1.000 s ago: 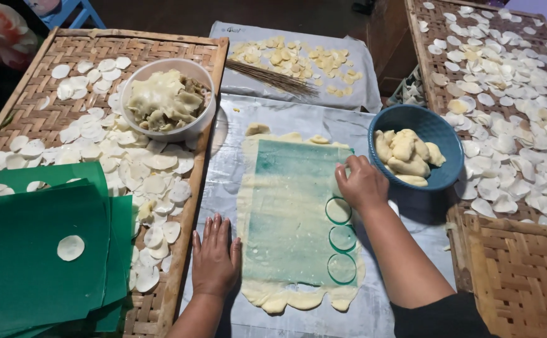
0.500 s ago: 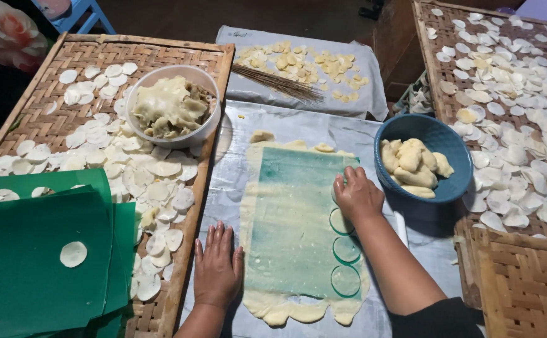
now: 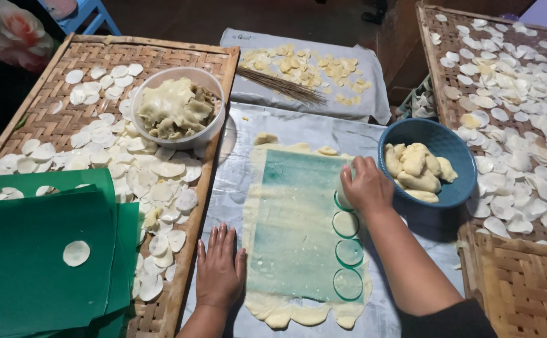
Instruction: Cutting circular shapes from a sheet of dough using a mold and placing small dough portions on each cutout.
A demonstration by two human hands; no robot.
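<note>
While the left hand (image 3: 220, 269) lies flat, fingers spread, on the surface beside the dough sheet (image 3: 298, 231), the right hand (image 3: 366, 186) curls closed over a round cutter (image 3: 342, 189) at the sheet's right edge, above three cut circles (image 3: 348, 253). A blue bowl (image 3: 455, 156) of dough lumps crowds its right side; woven trays (image 3: 29, 119) flank both sides.
</note>
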